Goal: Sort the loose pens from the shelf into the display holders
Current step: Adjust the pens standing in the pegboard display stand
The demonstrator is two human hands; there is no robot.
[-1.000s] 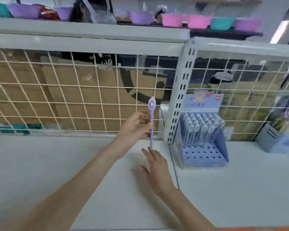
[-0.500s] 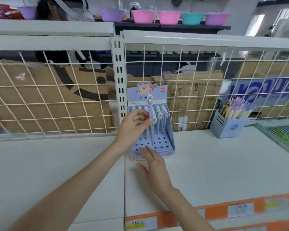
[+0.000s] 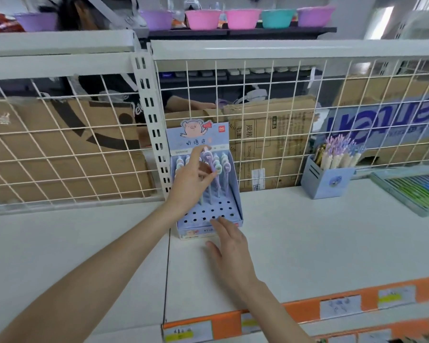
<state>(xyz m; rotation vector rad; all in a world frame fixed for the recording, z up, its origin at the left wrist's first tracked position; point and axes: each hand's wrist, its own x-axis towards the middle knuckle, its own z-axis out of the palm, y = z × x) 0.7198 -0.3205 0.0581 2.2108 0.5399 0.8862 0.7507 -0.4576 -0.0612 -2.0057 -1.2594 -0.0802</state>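
Note:
A blue cardboard pen display holder (image 3: 229, 206) with a pig picture stands on the white shelf by the upright post. Several pens stand in its rear holes; the front holes are bare. My left hand (image 3: 191, 180) pinches a purple pen (image 3: 213, 169) over the holder, its shaft slanting down among the standing pens. My right hand (image 3: 229, 246) lies flat with straight fingers, fingertips touching the holder's front edge.
A blue box (image 3: 326, 180) full of pens stands to the right, beside a tray of coloured pens (image 3: 416, 191). A wire grid (image 3: 282, 120) backs the shelf, with cardboard boxes and another person's hand (image 3: 196, 105) behind. Orange price strip (image 3: 300, 315) lines the front edge.
My left hand has carried the purple pen from the left bay to the holder and lowered it among the standing pens. My right hand has reached the holder's front edge.

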